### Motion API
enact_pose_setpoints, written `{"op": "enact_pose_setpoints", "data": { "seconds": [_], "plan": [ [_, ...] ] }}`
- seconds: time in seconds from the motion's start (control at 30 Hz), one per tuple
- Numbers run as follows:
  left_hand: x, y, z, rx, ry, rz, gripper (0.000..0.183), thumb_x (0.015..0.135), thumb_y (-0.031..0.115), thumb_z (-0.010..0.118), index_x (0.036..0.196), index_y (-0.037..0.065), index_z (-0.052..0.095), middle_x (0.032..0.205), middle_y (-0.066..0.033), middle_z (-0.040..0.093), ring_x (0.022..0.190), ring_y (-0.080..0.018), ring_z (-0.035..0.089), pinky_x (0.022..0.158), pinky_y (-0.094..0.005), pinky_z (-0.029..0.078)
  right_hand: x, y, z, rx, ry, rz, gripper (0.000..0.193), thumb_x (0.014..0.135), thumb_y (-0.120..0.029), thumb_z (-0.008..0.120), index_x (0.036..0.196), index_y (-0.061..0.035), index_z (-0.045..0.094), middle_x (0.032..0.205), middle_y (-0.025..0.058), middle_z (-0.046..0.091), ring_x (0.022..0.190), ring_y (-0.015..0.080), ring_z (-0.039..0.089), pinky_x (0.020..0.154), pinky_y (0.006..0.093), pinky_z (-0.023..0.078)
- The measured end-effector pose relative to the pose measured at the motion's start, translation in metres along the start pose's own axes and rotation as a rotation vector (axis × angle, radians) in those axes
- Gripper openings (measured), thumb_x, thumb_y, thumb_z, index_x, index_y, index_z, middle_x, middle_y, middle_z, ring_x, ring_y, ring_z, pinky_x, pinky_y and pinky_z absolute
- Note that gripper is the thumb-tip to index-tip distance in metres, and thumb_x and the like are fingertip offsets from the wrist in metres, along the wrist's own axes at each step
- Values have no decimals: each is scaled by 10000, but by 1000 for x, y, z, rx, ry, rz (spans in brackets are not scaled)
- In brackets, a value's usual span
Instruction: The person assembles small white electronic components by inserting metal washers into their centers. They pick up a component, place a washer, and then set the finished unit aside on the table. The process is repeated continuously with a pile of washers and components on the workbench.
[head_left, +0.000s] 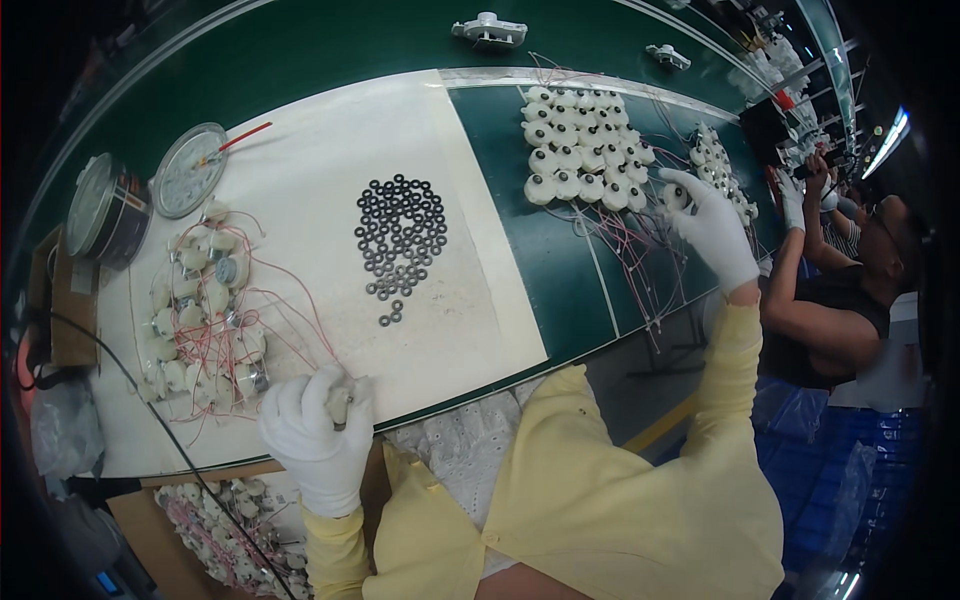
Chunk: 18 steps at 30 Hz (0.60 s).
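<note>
My left hand [315, 435], in a white glove, is closed around a small white motor [341, 403] at the table's near edge; thin red wires run close by it. Over to the right, my gloved right hand [718, 228] grips another white motor [676, 196] with a dark ring on top, beside neat rows of similar motors [590, 158] on the green surface. Their wires hang toward the near edge. Many loose black rings [400, 222] lie on the white sheet between my hands. A jumbled pile of wired motors [205, 310] sits left of them.
A round tub [105, 210] and a clear dish [190, 170] with a red-handled brush [245, 135] stand at the far left. Below the table, a cardboard box [150, 535] holds more motors. White parts [490, 30] lie on the green belt. A co-worker [835, 300] works at the right.
</note>
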<state>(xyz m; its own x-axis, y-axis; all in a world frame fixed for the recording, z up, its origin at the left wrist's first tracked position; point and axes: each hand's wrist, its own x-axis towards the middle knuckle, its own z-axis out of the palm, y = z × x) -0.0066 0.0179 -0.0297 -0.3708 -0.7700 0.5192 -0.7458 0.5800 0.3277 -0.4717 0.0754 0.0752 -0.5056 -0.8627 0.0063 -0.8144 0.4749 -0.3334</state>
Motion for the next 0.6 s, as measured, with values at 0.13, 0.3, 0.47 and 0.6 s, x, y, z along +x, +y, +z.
{"op": "enact_pose_setpoints", "data": {
  "seconds": [0.13,0.3,0.47,0.6],
  "plan": [
    [0,-2,1,17,6,7,357,767,124,850,1068,115,658,981,-79,623,942,-334,575,844,-462,467,33,51,20,244,-17,39,565,872,-53,763,1420,-105,633,1083,127,747,923,179,696,877,314,539],
    [-1,-1,0,32,17,8,346,769,122,843,1062,113,659,975,-79,623,932,-335,574,842,-467,466,44,62,39,236,81,-46,590,908,-11,714,1477,-52,566,1114,107,752,1008,150,709,911,297,551],
    [-5,-3,-1,-42,33,91,343,781,97,819,1085,99,661,991,-85,624,911,-341,567,856,-477,462,48,71,42,331,104,16,517,912,-42,716,1416,-25,602,1134,141,766,1035,183,728,924,335,562],
    [-9,-5,-6,-247,112,9,329,843,142,788,1136,59,662,1049,-107,637,939,-290,583,841,-425,484,43,77,38,231,106,-34,466,942,-106,713,1392,-27,624,1108,149,760,999,163,723,912,328,562]
  ]
}}
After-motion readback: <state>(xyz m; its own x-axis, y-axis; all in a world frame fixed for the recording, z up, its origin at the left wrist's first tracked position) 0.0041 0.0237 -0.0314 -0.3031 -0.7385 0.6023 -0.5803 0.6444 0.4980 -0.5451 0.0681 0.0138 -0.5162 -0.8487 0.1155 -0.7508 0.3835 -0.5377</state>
